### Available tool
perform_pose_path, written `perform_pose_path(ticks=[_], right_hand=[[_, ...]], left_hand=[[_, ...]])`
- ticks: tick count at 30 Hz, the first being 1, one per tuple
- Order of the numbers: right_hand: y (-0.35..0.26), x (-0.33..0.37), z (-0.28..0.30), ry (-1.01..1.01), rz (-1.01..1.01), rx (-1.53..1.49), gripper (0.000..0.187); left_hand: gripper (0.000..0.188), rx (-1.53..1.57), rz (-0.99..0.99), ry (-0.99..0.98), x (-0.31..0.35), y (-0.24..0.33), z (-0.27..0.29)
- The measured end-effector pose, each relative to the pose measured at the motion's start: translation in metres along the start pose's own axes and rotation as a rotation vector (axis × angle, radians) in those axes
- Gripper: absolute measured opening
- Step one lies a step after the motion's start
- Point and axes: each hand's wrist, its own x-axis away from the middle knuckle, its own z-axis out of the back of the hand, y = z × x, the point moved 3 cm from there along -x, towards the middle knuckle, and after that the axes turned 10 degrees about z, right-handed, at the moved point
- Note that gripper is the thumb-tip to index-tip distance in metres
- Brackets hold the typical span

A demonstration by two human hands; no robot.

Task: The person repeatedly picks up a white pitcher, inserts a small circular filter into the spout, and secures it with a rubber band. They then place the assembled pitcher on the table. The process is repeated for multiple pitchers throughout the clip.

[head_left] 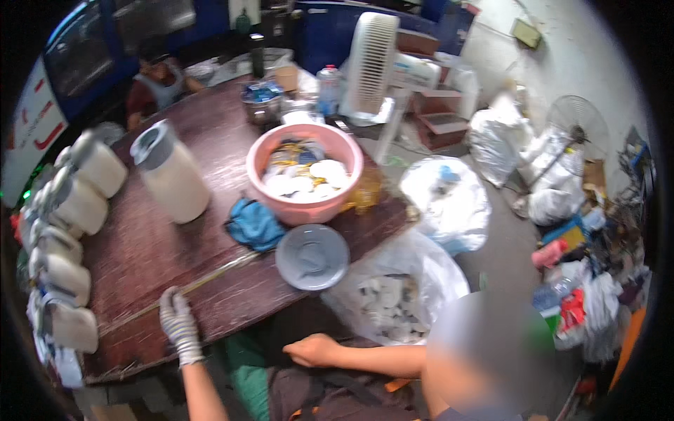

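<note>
A person's left hand (180, 326), in a striped knit glove, lies at the near edge of the dark red worktop (217, 305), its fingers stretched out close together with nothing seen in them, beside a yellowish strip (203, 282) running across the surface. The bare right hand (312, 349) is near the worktop's edge above dark cloth, fingers curled; whether they hold anything cannot be told. Beyond it, a translucent grey bowl (312, 257) sits at the worktop's edge, just beside a blue cloth (255, 224) and a pink basin (305, 208) of white round pieces. A clear plastic bag (441, 277) of small pieces lies to the right. Pale jugs (172, 172) with grey tops stand on the left.
</note>
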Motion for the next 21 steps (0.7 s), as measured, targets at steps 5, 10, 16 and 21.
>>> perform_pose_path(ticks=[5,10,16,21], right_hand=[[-0.006,-0.015,-0.048,-0.026,0.04,-0.045,0.027],[-0.025,0.009,0.018,-0.065,-0.24,0.01,0.031],[-0.019,-0.001,0.011,-0.128,-0.234,0.063,0.024],[-0.037,-0.015,0.036,0.002,-0.094,0.081,0.024]], left_hand=[[0.019,-0.357,-0.111,0.146,0.011,0.023,0.03],[0.022,-0.5,-0.33,0.091,0.013,0.059,-0.023],[0.025,-0.456,-0.103,0.056,0.008,0.031,-0.021],[0.028,-0.506,-0.076,0.066,0.012,0.029,-0.02]])
